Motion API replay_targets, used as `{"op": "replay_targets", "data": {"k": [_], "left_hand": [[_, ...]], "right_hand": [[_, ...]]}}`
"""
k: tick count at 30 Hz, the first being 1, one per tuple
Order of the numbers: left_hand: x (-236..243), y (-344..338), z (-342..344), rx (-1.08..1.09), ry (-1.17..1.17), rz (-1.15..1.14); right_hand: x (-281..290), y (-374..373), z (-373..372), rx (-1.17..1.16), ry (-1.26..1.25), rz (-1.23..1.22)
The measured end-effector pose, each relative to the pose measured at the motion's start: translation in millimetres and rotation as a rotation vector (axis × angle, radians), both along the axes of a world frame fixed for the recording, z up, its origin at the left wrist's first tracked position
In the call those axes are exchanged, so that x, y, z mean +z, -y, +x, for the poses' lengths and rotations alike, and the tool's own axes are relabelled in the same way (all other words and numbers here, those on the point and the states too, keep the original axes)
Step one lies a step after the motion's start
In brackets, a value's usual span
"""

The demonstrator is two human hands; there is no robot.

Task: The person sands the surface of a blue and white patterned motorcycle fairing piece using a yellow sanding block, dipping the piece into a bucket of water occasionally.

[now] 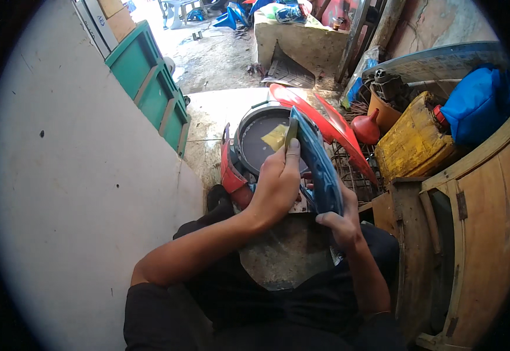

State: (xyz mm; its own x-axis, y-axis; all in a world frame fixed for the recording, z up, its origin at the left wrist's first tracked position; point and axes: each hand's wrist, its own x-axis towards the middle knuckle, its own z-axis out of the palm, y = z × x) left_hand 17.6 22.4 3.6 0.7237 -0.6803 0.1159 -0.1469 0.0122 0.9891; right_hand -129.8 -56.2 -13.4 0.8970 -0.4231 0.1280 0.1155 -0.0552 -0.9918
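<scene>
My right hand [344,221] grips the lower end of a long, wet-looking blue panel [320,167], thumb on its near side. The panel is tilted upright over a dark bucket [240,137]. My left hand [279,181] is closed on a thin olive-brown piece [291,133], which looks like folded sandpaper, against the panel's left face. Greyish water fills the bucket, and a yellowish flat piece [275,137] shows at its surface. Some of my right fingers are hidden behind the panel.
Red curved panels [340,126] lie right of the bucket, and another red part [230,169] lies left. A yellow jerrycan [416,137], red funnel [367,127] and blue bag [482,105] stand at right. A wooden frame [483,216] is near right; a white wall [91,175] borders the left.
</scene>
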Motion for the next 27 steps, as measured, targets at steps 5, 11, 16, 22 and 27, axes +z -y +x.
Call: {"op": "replay_targets", "data": {"k": [5, 11, 16, 22, 27], "left_hand": [[-3.1, 3.1, 18.7, -0.010, -0.052, -0.002], [0.4, 4.0, 28.3, 0.007, -0.012, 0.166], [4.6, 2.5, 25.2, -0.032, 0.012, 0.163], [3.0, 3.1, 14.3, -0.008, 0.070, 0.055], [-0.9, 3.1, 22.1, 0.006, 0.065, 0.082]], "right_hand": [[-1.1, -6.2, 2.5, -0.024, -0.025, 0.066], [6.2, -6.0, -3.0, -0.095, -0.081, 0.125], [2.2, -2.4, -4.9, -0.101, -0.002, 0.095], [7.2, -0.8, -7.9, -0.084, -0.010, 0.145], [9.1, 1.9, -7.3, -0.092, -0.048, 0.214]]}}
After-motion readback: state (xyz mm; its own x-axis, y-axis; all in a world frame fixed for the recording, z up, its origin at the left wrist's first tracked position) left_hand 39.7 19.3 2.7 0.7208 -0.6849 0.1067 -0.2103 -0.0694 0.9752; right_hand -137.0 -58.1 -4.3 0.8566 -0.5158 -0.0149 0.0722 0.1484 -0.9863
